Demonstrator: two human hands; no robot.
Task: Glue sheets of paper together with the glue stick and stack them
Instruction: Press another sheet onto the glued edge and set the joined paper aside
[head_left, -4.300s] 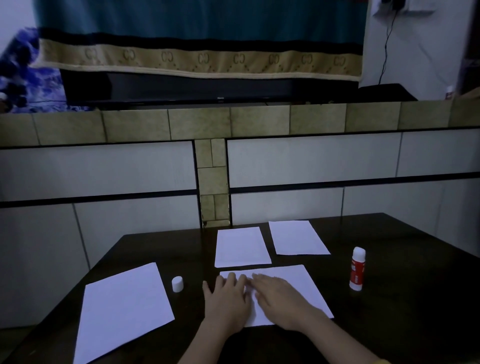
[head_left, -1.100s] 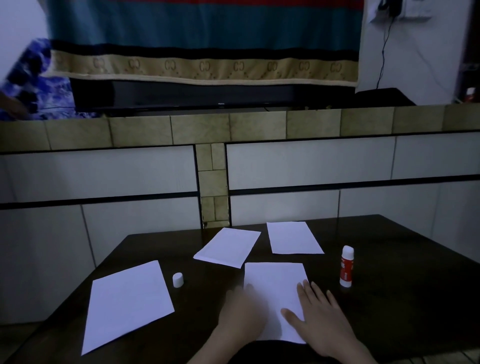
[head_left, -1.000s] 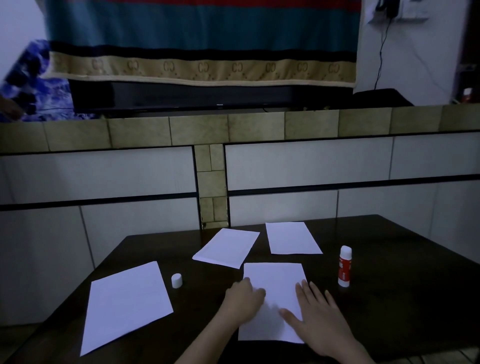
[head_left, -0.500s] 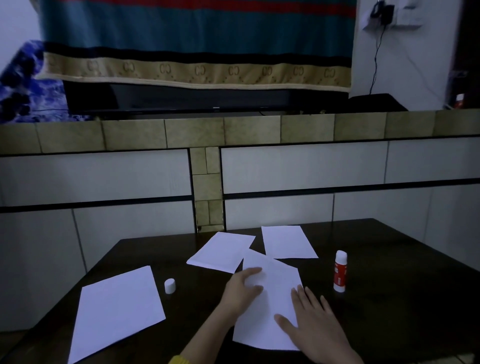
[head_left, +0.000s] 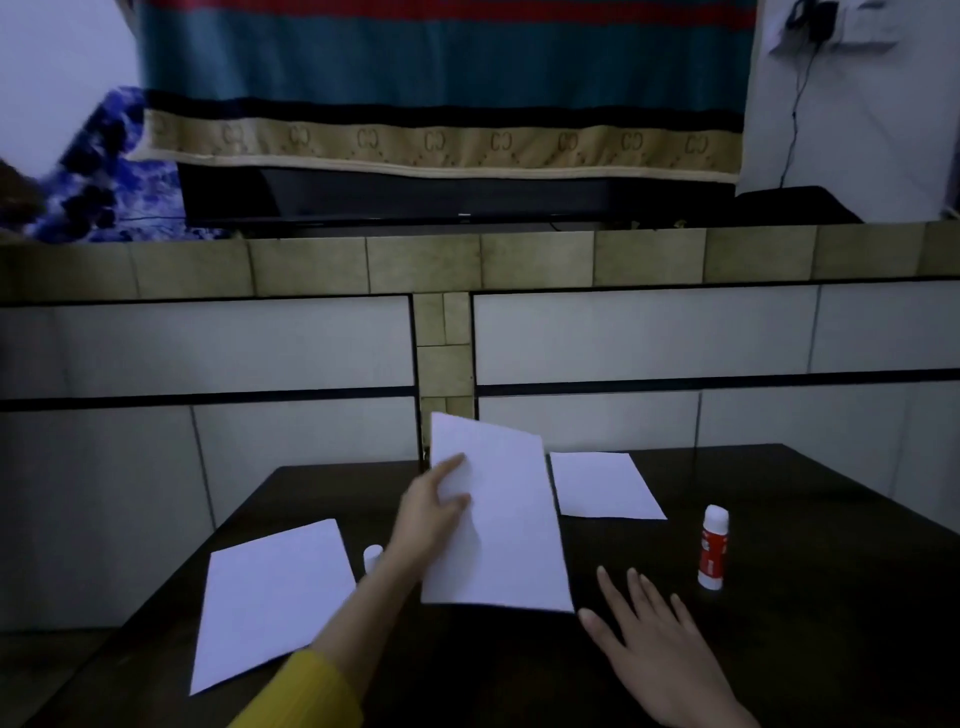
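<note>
My left hand (head_left: 431, 514) grips the left edge of a white paper sheet (head_left: 506, 530) and holds it raised and tilted above the dark table (head_left: 805, 649). To its lower right, my right hand (head_left: 654, 649) hovers flat over the table with fingers apart, holding nothing. Another white sheet (head_left: 272, 597) lies at the table's left, and one more sheet (head_left: 602, 486) lies at the back right. The glue stick (head_left: 712, 555), red and white and uncapped, stands upright at the right. Its white cap (head_left: 372, 557) stands just left of my left wrist. The sheet seen earlier at the back middle is hidden behind the raised one.
A tiled wall rises directly behind the table's far edge (head_left: 571, 453). A striped cloth (head_left: 441, 78) hangs above it. The table's left edge runs diagonally past the left sheet.
The left hand has lifted the front sheet off the table and tilted it upward. The right hand has come off that sheet and drawn slightly right.
</note>
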